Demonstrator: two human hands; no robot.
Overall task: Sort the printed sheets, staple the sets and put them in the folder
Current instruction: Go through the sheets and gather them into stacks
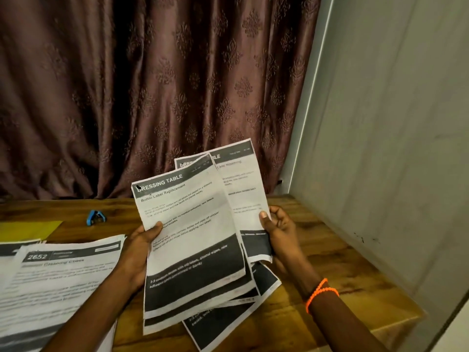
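Right now you are fanning a handful of printed sheets above the wooden table (330, 250), so keep your left hand (142, 247) as the anchor: its thumb is pressed on the front "Dressing Table" sheet (187, 224) with the fingers curled behind, gripping the sheets by their left edge. Your right hand (279, 232) pinches the rear sheet (243, 189) at its right edge; draw it sideways slowly so the sheets between do not slip out at the bottom, and read each header before you deal it off. By my count at least four sheets overlap in your hands, though more may hide behind. One flat pile (58, 280) lies on the table to your left, with a second sheet edge peeking under it. One blue stapler (95, 217) sits beyond, and one yellow folder (28, 231) lies just left of it.
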